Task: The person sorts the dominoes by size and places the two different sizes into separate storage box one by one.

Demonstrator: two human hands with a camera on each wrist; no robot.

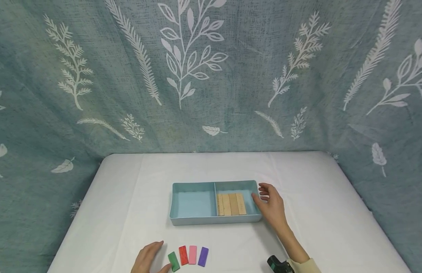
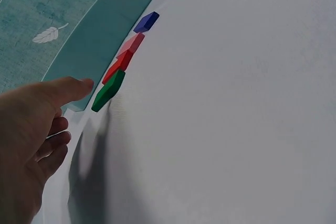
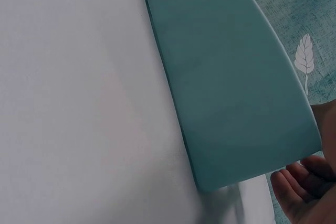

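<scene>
A two-compartment blue-green tray [image 1: 194,220] lies mid-table, several plain wooden blocks [image 1: 231,204] side by side in its right compartment. At the tray's right end is my right hand [image 1: 273,206], its thumb over the rim and its fingers loosely bent outside, gripping nothing. In front of the tray lie a green block [image 1: 174,261], a red block [image 1: 183,255], a pink block [image 1: 192,254] and a purple block [image 1: 203,256]. My left hand [image 2: 37,124] is beside the green block, thumb extended close to it; whether they touch, I cannot tell.
A white cloth covers the table [image 1: 129,197]. Behind it hangs a blue-green curtain [image 1: 241,83] with white leaf prints. A black device [image 1: 280,264] sits at the right wrist, by a pale yellow sleeve [image 1: 304,266]. The tray's left compartment [image 1: 193,200] shows its bare floor.
</scene>
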